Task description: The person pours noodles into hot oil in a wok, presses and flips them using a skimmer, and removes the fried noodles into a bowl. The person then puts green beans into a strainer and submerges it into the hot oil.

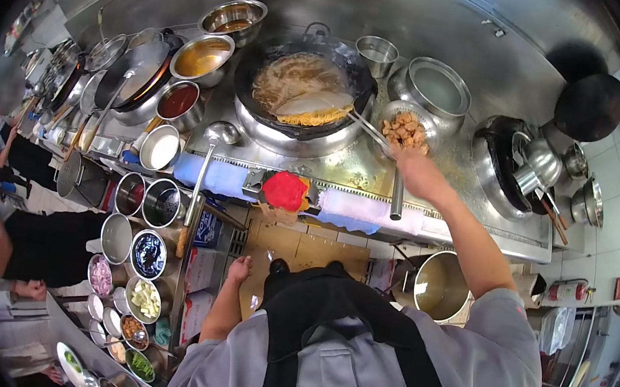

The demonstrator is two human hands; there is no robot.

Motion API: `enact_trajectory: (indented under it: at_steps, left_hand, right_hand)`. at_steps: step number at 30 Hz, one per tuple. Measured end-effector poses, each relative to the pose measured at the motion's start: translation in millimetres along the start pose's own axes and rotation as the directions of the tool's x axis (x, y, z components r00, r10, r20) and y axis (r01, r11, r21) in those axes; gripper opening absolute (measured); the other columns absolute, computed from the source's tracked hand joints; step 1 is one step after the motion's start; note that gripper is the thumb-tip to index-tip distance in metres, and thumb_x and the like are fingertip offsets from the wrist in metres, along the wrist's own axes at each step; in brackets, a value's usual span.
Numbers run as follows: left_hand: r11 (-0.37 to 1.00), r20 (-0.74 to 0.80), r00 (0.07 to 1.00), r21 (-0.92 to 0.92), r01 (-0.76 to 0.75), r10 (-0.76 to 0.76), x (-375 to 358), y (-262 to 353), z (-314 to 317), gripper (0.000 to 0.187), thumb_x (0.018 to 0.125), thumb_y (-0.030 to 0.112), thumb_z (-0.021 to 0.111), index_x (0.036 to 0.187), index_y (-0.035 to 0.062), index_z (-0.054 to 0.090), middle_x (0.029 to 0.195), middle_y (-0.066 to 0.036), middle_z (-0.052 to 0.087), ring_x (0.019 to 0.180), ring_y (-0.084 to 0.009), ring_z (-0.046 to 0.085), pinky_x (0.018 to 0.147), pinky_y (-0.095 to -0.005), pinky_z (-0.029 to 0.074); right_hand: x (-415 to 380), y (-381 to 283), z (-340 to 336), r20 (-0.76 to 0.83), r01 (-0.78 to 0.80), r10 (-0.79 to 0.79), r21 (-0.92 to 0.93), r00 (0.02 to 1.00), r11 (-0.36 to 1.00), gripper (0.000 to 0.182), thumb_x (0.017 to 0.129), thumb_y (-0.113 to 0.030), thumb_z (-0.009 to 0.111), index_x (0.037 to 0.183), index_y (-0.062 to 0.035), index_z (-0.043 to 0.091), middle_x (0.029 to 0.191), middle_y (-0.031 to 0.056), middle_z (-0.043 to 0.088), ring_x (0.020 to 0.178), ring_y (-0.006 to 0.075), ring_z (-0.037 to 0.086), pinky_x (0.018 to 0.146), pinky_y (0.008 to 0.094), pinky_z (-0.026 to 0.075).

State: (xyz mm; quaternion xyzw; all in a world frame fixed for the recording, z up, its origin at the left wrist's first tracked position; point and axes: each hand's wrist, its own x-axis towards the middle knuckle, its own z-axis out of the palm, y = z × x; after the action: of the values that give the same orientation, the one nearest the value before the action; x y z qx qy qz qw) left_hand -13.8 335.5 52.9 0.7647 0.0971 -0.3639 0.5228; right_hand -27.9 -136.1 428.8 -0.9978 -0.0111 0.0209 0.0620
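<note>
My right hand (419, 176) is wrapped round the near end of metal tongs (371, 128) that slant left into the wok. Their far end meets a bundle of yellow noodles (318, 116) at the wok's right side, beside a pale, curved, blade-like surface. Brownish bubbling liquid (292, 78) fills much of the black wok (367, 79). Just beyond my right hand, browned chunks (407, 130) sit in a metal strainer, whose handle (398, 197) points toward me. My left hand (239, 269) hangs low at my side, closed in a fist and apart from the counter.
A ladle (222, 133) lies left of the wok, among bowls of red sauce (178, 101) and white liquid (160, 147). Ingredient tubs (144, 301) line my left. Right stands another wok (505, 169); a large pot (440, 283) is below. A co-worker (33, 240) stands at far left.
</note>
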Motion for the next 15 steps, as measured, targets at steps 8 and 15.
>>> enact_trajectory:
  at_steps: [8, 15]
  left_hand:
    - [0.994, -0.153, 0.985, 0.069, 0.086, -0.075, -39.7, -20.8, -4.0, 0.034, 0.083, 0.031, 0.045, 0.089, -0.0009, 0.053, 0.069, -0.006, 0.054, 0.056, -0.0150, 0.052, 0.050, -0.0272, 0.043]
    - [0.980, -0.204, 0.960, 0.010, 0.199, -0.193, -60.3, -31.0, 0.8, 0.034, 0.083, 0.031, 0.044, 0.089, -0.0007, 0.054, 0.069, -0.007, 0.055, 0.059, -0.0148, 0.053, 0.052, -0.0276, 0.043]
  right_hand:
    - [19.2, -1.8, -157.0, -0.001, -0.203, 0.208, 0.214, 0.978, 0.956, 0.037, 0.076, -0.007, 0.047, 0.113, -0.0063, 0.047, 0.091, 0.0167, 0.057, 0.079, 0.0281, 0.054, 0.070, 0.0334, 0.042]
    - [4.3, -3.5, -244.2, 0.083, -0.101, 0.104, -0.034, 0.991, 0.994, 0.027, 0.075, -0.008, 0.048, 0.101, -0.0033, 0.055, 0.076, 0.0183, 0.057, 0.073, 0.0267, 0.056, 0.067, 0.0333, 0.042]
